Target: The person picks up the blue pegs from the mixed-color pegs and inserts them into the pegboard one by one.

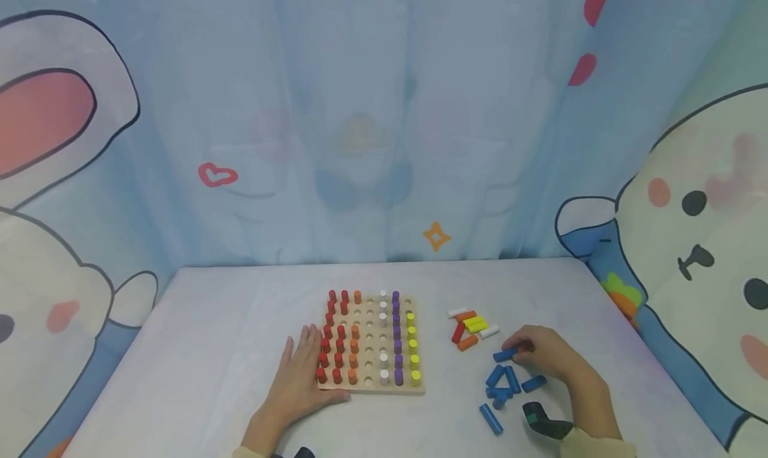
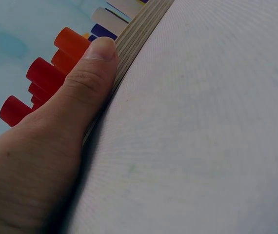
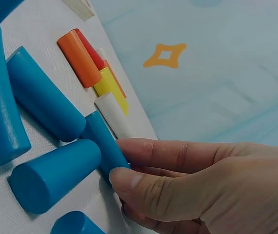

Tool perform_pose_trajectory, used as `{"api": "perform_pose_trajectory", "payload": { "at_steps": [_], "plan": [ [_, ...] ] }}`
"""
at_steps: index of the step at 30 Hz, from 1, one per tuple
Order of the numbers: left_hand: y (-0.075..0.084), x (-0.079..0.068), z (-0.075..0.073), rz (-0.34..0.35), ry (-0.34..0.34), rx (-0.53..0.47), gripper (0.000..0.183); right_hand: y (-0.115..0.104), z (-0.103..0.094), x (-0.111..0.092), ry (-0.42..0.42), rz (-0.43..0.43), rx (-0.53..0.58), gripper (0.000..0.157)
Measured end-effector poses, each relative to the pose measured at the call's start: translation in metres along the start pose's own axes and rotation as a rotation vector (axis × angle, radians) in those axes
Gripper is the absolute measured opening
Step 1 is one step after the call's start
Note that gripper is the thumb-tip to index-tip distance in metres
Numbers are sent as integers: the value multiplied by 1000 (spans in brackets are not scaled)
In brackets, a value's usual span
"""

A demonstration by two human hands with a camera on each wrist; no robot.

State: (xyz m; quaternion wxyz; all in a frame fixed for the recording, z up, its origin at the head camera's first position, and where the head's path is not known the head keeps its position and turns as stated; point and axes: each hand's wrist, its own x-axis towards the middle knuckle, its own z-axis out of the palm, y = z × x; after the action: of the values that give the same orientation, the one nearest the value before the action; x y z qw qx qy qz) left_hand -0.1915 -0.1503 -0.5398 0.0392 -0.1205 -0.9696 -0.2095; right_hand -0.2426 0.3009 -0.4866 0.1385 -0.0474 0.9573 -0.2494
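A wooden pegboard (image 1: 402, 390) stands on the table with columns of red, orange, white, purple and yellow pegs and one column of bare holes. My left hand (image 1: 298, 375) rests against its left side, fingers straight, with the thumb along the front edge. In the left wrist view the thumb (image 2: 88, 80) presses the board's corner beside an orange peg (image 2: 72, 42). To the right of the board, my right hand (image 1: 549, 355) pinches a blue peg (image 3: 105, 141) between thumb and fingers, at the far end of a loose group of blue pegs (image 1: 495, 376).
Beyond the blue pegs lies a small pile of loose pegs: white, orange, red and yellow (image 1: 474, 325). A dark wrist-camera mount (image 1: 545, 423) sits by the right wrist. A printed curtain (image 1: 360, 111) hangs behind the white-covered table (image 1: 198, 351).
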Motion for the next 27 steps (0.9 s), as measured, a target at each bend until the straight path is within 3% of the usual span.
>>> {"api": "perform_pose_trajectory", "payload": {
  "at_steps": [9, 15, 22, 27],
  "plan": [
    [-8, -13, 2, 9, 42, 2, 129, -11, 3, -2, -33, -20, -6, 18],
    [-4, -19, 9, 0, 59, -18, 127, -4, 3, -10, -14, -43, -17, 18],
    [0, -6, 0, 11, 38, -12, 125, -5, -2, -10, -11, -68, -9, 19],
    [-5, 3, 3, 4, -2, 5, 125, -6, 0, -7, 8, -57, 1, 22]
  ]
}}
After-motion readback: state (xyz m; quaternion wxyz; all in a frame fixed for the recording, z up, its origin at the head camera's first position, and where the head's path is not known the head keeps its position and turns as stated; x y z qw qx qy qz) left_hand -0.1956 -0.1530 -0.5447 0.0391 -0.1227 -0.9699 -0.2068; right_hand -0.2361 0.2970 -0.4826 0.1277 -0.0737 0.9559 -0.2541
